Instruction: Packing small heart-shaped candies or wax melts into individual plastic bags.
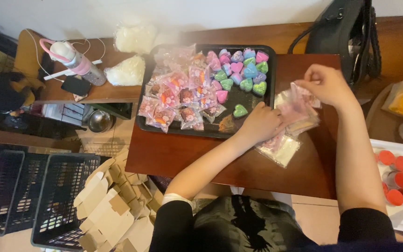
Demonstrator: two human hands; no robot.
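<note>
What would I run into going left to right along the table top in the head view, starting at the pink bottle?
Pink bottle → white fluffy bag → black tray with wrapped pieces, then loose coloured hearts → left hand → stack of clear pouches → right hand → black bag.

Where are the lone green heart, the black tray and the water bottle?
green heart (240, 111): head view, middle of the heart.
black tray (272, 74): head view, right rim.
water bottle (82, 65): head view, pink body.
</note>
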